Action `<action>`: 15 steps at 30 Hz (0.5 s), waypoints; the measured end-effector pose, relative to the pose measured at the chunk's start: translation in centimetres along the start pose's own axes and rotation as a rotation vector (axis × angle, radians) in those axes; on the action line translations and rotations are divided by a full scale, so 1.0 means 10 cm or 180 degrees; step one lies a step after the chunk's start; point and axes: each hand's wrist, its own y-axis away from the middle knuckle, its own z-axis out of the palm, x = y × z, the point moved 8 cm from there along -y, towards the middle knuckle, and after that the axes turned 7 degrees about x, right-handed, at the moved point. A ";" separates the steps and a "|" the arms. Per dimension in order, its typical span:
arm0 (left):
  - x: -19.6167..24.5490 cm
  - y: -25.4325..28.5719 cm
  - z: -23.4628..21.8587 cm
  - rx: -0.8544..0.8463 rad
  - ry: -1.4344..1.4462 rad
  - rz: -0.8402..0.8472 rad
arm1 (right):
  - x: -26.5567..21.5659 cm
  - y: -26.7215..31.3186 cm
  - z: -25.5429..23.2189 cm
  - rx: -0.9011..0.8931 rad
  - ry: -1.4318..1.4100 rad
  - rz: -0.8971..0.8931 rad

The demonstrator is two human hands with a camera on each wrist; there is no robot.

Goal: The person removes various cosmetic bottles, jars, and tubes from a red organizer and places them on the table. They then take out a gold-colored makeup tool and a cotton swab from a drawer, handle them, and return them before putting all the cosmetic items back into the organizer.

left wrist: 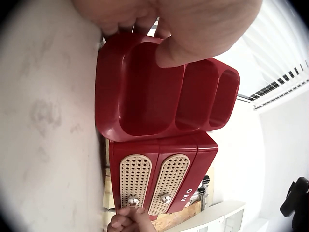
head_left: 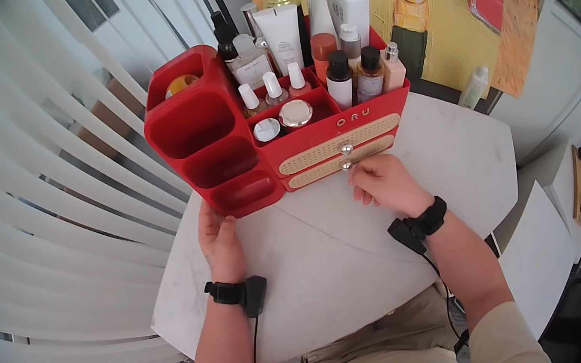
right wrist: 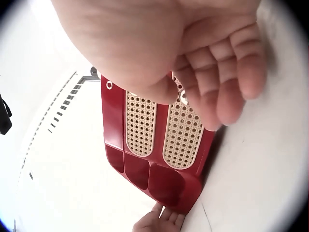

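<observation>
A red cosmetics organizer (head_left: 315, 143) stands on the table, marked ORU, with two woven-front drawers. Both drawers, the upper drawer (head_left: 316, 153) and the lower drawer (left wrist: 135, 176), sit flush with the front. At the organizer's lower left corner, my left hand (head_left: 221, 246) grips the side. Its thumb lies over the rim of the lowest open compartment (left wrist: 149, 92), and its other fingers go behind the wall. My right hand (head_left: 391, 184) pinches the round knob (right wrist: 183, 97) of the lower drawer with thumb and index finger. The remaining fingers are loosely bent.
Bottles and tubes, among them a white tube (head_left: 281, 38), fill the organizer's top, with several nail polish bottles and jars in front. A painting (head_left: 460, 2) leans behind it. A small bottle (head_left: 473, 88) is at the table's (head_left: 306, 278) back right; blinds (head_left: 31, 222) hang at left.
</observation>
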 end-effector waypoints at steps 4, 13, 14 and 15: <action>0.00 0.00 0.01 -0.0071 0.0042 0.0039 | 0.08 -0.03 0.00 0.0078 -0.0222 0.0050; -0.01 -0.01 -0.02 -0.0013 0.0047 0.0036 | -0.04 0.02 -0.01 -0.0146 -0.0910 0.0065; 0.00 -0.01 -0.02 0.0024 0.0060 0.0029 | -0.06 0.04 0.00 -0.0175 -0.0884 0.0074; -0.01 -0.01 -0.03 0.0050 0.0020 -0.0021 | -0.07 0.05 0.00 -0.0212 -0.0910 0.0120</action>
